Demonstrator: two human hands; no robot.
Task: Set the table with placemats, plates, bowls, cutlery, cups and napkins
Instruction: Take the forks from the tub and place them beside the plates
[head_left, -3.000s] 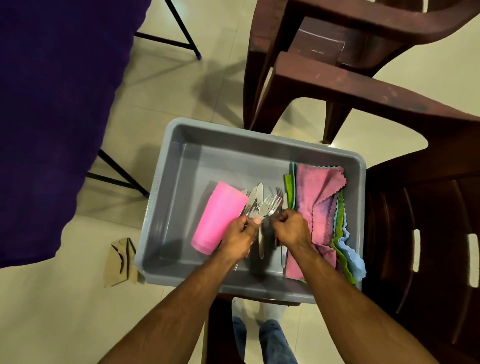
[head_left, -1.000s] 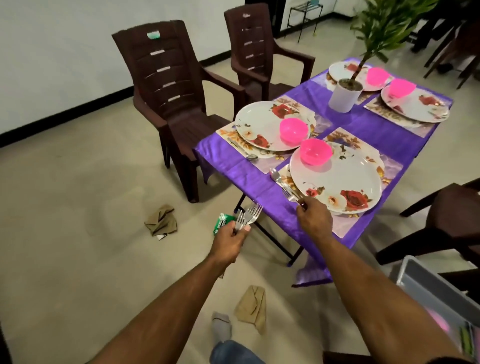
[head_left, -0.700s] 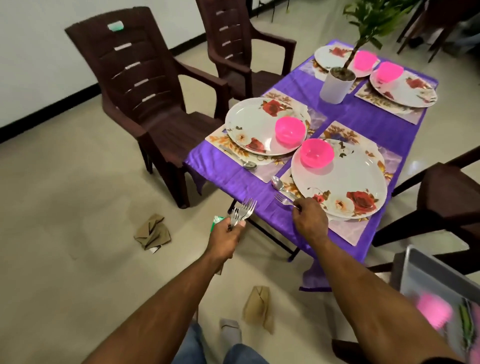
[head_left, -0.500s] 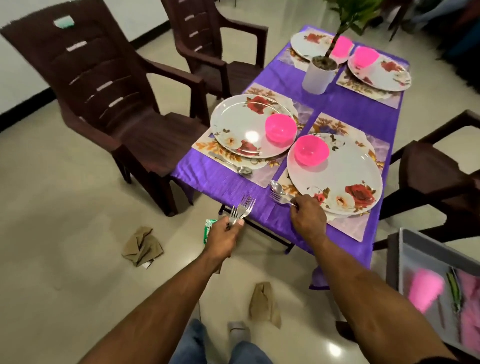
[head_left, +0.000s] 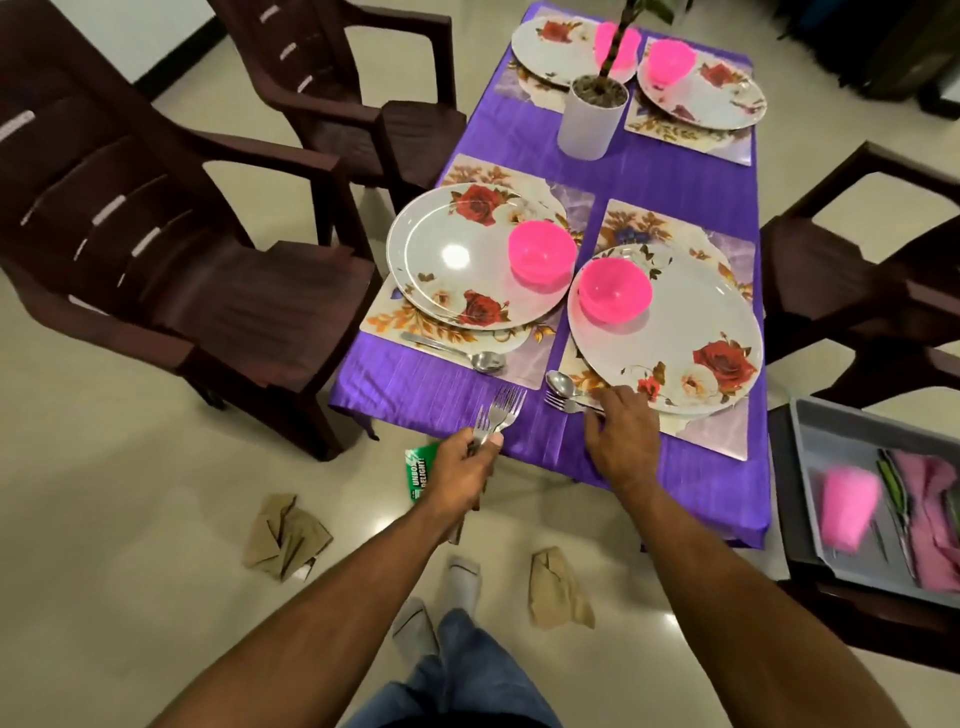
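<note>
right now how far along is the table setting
Done: four placemats, each with a plate and pink bowl, like the nearest plate and bowl. A spoon lies by the left plate. In hand: the right hand sets a fork beside a spoon; the left hand grips spare forks. Left: remaining cutlery, cups and napkins; a pink cup and cloths remain in the grey tub.

shiny metal forks, glossy floral plates, smooth pink plastic bowls, sheeny purple cloth, polished floor.

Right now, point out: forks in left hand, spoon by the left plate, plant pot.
forks (head_left: 501, 413), head view, on the tines
spoon (head_left: 485, 360), head view, on its bowl
plant pot (head_left: 589, 124), head view, on its white wall
</note>
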